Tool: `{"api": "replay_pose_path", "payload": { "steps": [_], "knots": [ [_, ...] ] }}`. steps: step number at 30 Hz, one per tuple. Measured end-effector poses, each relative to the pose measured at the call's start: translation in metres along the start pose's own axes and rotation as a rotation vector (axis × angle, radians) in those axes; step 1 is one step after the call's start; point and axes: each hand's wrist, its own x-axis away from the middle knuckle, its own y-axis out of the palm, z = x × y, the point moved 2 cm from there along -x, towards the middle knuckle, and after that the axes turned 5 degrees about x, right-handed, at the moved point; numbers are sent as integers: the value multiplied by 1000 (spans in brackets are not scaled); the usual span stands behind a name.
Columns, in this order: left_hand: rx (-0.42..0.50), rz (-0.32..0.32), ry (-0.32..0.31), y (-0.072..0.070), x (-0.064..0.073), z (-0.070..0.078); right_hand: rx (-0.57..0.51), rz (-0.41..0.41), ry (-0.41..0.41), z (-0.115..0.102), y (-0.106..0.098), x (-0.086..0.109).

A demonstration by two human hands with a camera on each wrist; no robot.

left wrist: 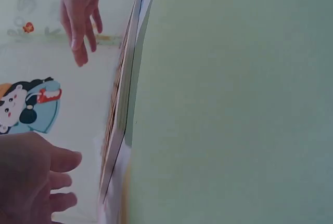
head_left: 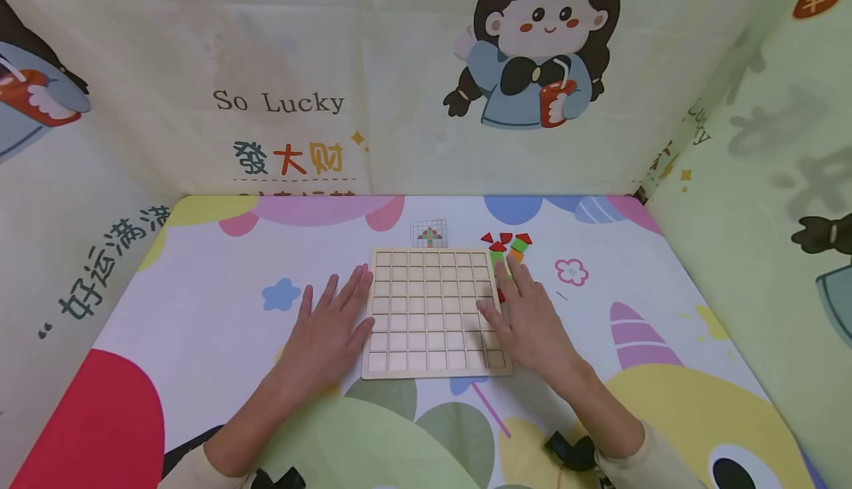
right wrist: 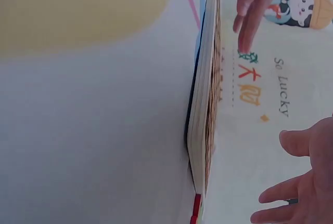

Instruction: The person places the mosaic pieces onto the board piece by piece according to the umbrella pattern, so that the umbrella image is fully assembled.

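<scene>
A pale wooden grid board (head_left: 426, 311) with rows of square cells lies flat on the table. My left hand (head_left: 331, 334) is at its left edge, fingers spread and fairly straight, fingertips right at the rim. On the other side my right hand (head_left: 532, 322) is spread over the right edge, its thumb overlapping the cells in the head view. Neither hand grips anything. Small red, green and orange pieces (head_left: 519, 245) lie at the board's far right corner, partly hidden by the right hand. In the right wrist view the board's edge (right wrist: 200, 104) shows side-on.
A small printed grid card (head_left: 429, 234) with a coloured pattern lies just behind the board. The table (head_left: 213, 304) wears a colourful printed cover. Printed cloth walls (head_left: 399, 67) rise at the back and both sides.
</scene>
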Motion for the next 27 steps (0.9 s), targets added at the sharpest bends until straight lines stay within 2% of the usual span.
{"api": "replay_pose_path", "payload": {
  "steps": [9,15,27],
  "knots": [
    [48,-130,56,-1,-5,-10,-110,12,7,16,-6,-21],
    [67,-194,31,1,-6,-14,-122,5,15,24,-11,-41],
    [80,-262,6,0,-6,-19,-123,-36,-28,33,-25,-81]
  ]
}}
